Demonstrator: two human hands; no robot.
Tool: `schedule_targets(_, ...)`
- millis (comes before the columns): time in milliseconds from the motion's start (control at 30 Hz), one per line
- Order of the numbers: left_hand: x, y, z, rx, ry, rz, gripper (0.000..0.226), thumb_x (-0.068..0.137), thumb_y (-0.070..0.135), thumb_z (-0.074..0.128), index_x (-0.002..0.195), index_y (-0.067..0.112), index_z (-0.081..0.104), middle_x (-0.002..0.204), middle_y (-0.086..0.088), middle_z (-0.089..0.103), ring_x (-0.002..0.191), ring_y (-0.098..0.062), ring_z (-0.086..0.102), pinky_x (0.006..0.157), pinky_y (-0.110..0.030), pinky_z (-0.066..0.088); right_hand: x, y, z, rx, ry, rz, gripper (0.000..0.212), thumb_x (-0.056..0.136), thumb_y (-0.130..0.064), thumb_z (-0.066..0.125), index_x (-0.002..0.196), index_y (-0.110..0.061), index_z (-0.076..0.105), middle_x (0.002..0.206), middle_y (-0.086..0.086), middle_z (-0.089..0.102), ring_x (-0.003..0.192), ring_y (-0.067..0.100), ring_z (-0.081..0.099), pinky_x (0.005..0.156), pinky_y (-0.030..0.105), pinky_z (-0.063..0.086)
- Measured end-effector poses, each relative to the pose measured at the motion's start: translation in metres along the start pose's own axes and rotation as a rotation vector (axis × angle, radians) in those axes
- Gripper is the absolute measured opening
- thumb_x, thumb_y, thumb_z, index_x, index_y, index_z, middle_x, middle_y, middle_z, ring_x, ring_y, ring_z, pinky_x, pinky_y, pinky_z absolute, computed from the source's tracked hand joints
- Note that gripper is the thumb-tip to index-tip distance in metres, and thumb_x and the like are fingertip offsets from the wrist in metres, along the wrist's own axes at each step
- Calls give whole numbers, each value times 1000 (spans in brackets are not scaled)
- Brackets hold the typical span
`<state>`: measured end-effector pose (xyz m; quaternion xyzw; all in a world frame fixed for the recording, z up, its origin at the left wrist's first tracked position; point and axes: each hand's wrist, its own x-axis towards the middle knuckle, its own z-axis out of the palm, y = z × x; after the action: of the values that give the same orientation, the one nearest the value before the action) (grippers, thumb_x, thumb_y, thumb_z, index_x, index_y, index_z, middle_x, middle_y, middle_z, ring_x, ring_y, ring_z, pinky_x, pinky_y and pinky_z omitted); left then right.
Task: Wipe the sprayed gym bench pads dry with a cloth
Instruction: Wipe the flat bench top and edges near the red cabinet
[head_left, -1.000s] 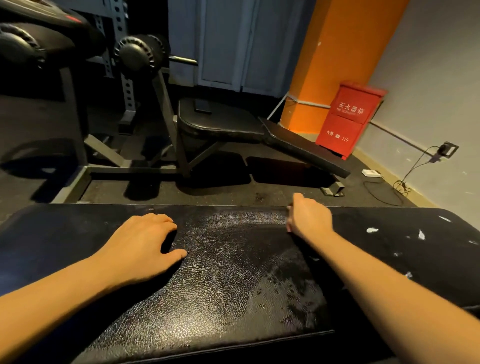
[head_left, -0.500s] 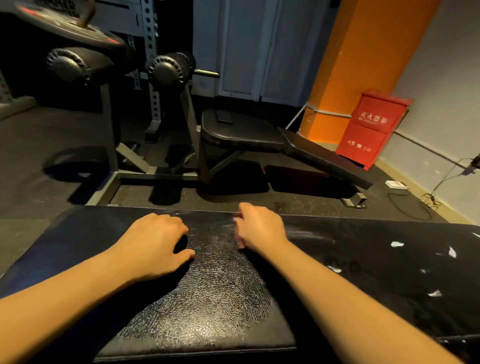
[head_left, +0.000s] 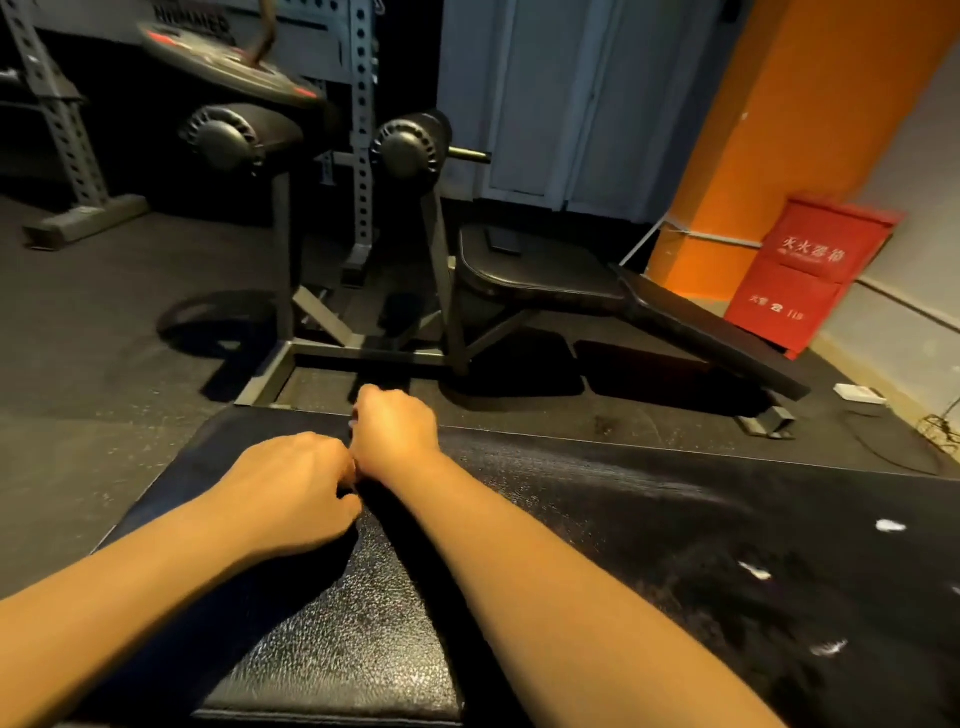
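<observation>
Here, the curled right hand (head_left: 395, 436), its hold unseen, sits just beside the loosely curled left hand (head_left: 296, 488); the wet bench pad (head_left: 623, 519) stretches away rightward.

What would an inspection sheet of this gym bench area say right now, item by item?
Surface: black bench pad, glossy streaks across its right part.
Job's things: cloth not visible; possibly hidden under a hand.
Clutter: white scraps on the pad's right side.
Hands: left hand and right hand curled on the pad, close together near its far edge; grip unclear.
Cables: tangled cable and white plug block on the floor by the wall.
Surroundings: second bench, red box, orange pillar, steel rack.
</observation>
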<state>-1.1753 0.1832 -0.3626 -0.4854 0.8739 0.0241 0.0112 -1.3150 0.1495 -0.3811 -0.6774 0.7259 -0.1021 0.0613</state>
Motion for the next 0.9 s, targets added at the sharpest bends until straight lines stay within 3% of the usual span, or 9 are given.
schedule_targets(67,3,-2,-1,-1,1,-15,24,79,46,49,78,31,68,81,11,66,76,-9,60,63,-31,52,3,7,-2,-25,-17,-7,34,87,-26,73,115,-13,60,109,12,69,102,35,66,69,36,44)
schedule_targets(233,9,12,4,-54,48,42,32,87,60,53,95,33,70,97,15,64,93,-10,60,78,-33,55,-45,146,-36,-55,55,322,27,81,-25,71,98,-15,53,100,12,70,97,35,68,64,35,43)
schedule_targets(333,11,22,11,-61,36,92,50,80,77,47,96,33,66,100,16,60,95,-6,56,80,-31,52,-96,234,-60,-183,127,511,27,91,-31,63,108,-12,54,106,13,70,101,36,66,68,37,42)
schedule_targets(467,11,30,16,-137,39,182,61,80,82,52,124,41,59,120,25,56,114,-1,50,90,-24,46,-130,267,-67,-277,225,689,24,97,-25,58,112,-8,53,105,12,70,96,34,68,64,36,43)
schedule_targets(567,12,43,17,-179,51,219,62,82,77,57,133,40,56,129,25,54,121,-1,48,96,-24,44,-108,216,-51,-211,244,596,20,95,-19,57,112,-8,54,108,13,70,100,34,69,70,37,48)
schedule_targets(700,21,60,16,-133,21,198,75,75,84,51,131,34,60,130,18,58,120,-6,52,98,-29,48,-73,105,-20,11,94,191,24,101,-31,55,116,-12,57,111,14,69,102,37,65,71,38,40)
schedule_targets(767,25,63,15,-90,5,193,82,71,87,44,131,33,61,132,17,58,122,-7,53,100,-31,48,-66,92,-21,21,36,88,26,98,-32,59,118,-15,59,111,13,69,103,36,64,72,39,42)
schedule_targets(833,28,63,15,-68,14,203,73,77,84,51,128,33,62,131,17,59,122,-7,53,100,-31,48,-69,127,-30,-10,61,152,28,92,-34,66,114,-19,60,106,10,70,100,34,66,73,38,48)
schedule_targets(900,29,63,17,-64,25,205,76,74,88,44,120,32,65,125,17,61,117,-6,54,97,-31,49,-84,188,-44,-77,119,313,23,92,-36,60,109,-20,59,101,9,71,96,33,67,71,38,50)
